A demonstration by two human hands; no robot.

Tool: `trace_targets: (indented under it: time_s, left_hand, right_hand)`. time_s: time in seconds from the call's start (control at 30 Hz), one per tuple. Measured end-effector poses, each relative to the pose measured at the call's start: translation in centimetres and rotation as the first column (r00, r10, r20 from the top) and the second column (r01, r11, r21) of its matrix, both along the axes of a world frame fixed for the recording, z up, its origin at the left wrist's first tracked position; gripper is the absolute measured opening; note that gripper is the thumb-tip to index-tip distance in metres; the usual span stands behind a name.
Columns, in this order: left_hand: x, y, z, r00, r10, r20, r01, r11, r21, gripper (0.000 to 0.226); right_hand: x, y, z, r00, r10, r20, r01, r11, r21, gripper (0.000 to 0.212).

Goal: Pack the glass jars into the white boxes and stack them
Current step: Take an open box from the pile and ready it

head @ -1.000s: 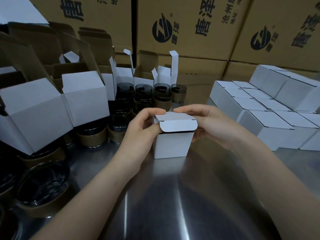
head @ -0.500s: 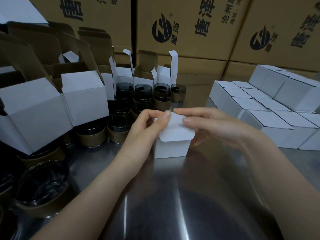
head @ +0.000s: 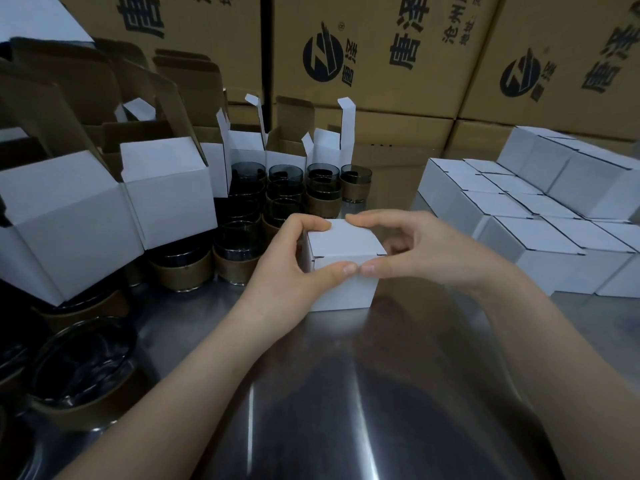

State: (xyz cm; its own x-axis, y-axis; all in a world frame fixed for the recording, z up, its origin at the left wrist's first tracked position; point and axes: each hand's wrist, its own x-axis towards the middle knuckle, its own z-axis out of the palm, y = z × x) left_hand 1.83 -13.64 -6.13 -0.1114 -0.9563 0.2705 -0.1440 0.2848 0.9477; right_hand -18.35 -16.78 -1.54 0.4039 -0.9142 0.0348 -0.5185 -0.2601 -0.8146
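white box (head: 341, 289) closed | left hand (head: 280, 271), right hand (head: 426, 251): fingers (head: 367, 218) pinch top edges | glass jars (head: 239, 242) crowd left side

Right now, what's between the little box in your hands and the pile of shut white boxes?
The right hand, gripping the little box; past it, bare metal table up to the shut white boxes. Head view shows it.

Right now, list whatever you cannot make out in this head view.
Head view: contents of the white box between the left hand and right hand; its shut lid hides them.
Stack of closed boxes: cut off by right edge.
The jars at left: count hidden under the open boxes.
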Motion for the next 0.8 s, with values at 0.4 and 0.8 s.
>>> trace_targets:
  time_s: [0.4, 0.8]
  left_hand:
    - [-0.2, -0.08, 0.1, 0.989, 0.008, -0.148, -0.008, 1.0, 0.004, 0.041]
    - [-0.22, 0.19, 0.33, 0.987, -0.028, -0.156, 0.033, 0.999, 0.025, 0.048]
  right_hand:
    - [0.14, -0.12, -0.19, 0.991, -0.006, 0.132, 0.003, 1.0, 0.019, 0.05]
    - [-0.04, -0.34, -0.39, 0.99, 0.04, 0.134, -0.045, 0.999, 0.032, 0.057]
